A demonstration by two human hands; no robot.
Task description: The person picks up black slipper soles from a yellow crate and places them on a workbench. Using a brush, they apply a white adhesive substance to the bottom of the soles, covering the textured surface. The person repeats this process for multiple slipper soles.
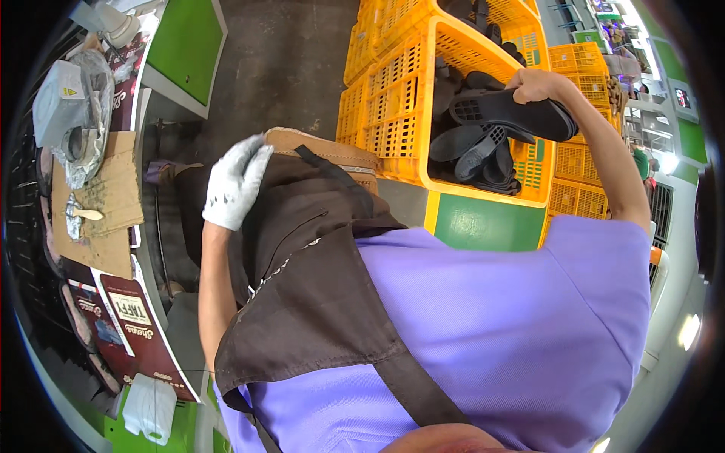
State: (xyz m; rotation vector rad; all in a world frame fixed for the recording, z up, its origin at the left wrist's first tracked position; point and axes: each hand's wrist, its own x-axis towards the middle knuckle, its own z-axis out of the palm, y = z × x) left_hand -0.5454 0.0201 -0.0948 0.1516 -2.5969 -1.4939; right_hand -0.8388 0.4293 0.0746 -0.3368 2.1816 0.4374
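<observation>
My right hand (535, 84), bare, reaches over a yellow plastic crate (428, 121) and grips a black shoe sole (491, 109) by its edge, thumb on top. A second sole seems to lie against it, but I cannot tell for sure. Below it in the crate are several loose black shoe soles (455, 142), some with a grid pattern in the heel. My left hand (237, 183), in a white glove with dark smudges, hovers above my dark apron (317, 302). Its fingers are stretched out and nothing is in them.
On my left, a bench carries a cardboard sheet (113, 185), a wooden-handled brush (89, 214) and a foil-wrapped device (64, 106). A white plastic jug (149, 408) stands nearer. More yellow crates (580, 170) are stacked beyond, and a tan padded seat (325, 143) is beside my legs.
</observation>
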